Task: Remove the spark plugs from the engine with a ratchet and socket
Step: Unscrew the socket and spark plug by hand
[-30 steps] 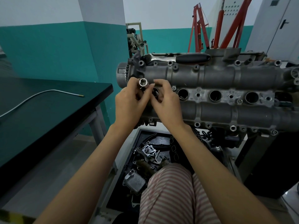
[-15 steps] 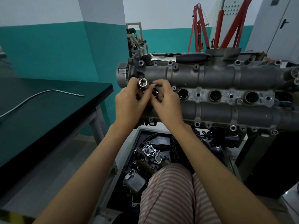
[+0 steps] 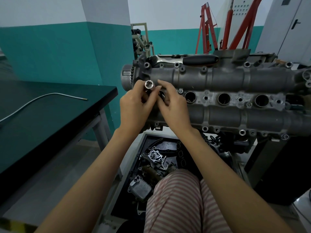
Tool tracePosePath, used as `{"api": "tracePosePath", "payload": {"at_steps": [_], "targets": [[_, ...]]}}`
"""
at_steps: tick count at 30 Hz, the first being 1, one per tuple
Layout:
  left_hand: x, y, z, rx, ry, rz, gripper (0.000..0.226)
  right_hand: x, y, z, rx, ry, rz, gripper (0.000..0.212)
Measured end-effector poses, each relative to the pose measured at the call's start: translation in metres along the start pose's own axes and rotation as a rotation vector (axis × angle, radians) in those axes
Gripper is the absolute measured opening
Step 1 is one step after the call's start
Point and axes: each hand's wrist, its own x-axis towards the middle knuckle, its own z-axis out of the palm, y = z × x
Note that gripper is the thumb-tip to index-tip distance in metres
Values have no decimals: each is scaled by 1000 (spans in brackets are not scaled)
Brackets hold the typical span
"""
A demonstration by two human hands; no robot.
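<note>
A grey engine cylinder head [image 3: 218, 81] stands on a stand in front of me, with a row of round spark plug wells. My left hand [image 3: 134, 106] grips a shiny metal socket [image 3: 149, 84], its open end facing me, in front of the leftmost well [image 3: 161, 95]. My right hand [image 3: 171, 105] is beside it, fingers curled at the socket's lower part over that well; what they pinch is hidden. Three more wells [image 3: 223, 99] lie open to the right. A ratchet with a black handle [image 3: 198, 60] lies on top of the engine.
A dark green workbench [image 3: 42, 115] with a bent metal rod [image 3: 38, 98] stands at my left. Below the engine a black tray [image 3: 159, 158] holds loose engine parts and a chain. Red hoist frames [image 3: 227, 26] stand behind. My striped trouser knee [image 3: 181, 199] is below.
</note>
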Motion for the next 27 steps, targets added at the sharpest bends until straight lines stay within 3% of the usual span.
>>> {"api": "tracePosePath", "payload": {"at_steps": [5,14,17,20,27], "targets": [[-2,-2,-5,10,-51,62,22,-1,0,1,45,28,2,10],[1,0,-2,-23,-27,-12,24,-1,1,1,30,26,-20,29],[1,1,-1,-45,-14,-53,27,-1,1,1,21,24,20,22],[0,-1,-4,-67,-45,-28,24,-1,0,0,23,18,-2,8],[6,-5,-18,-13,-195,105,19,-1,-1,-1,19,44,-64,19]]}}
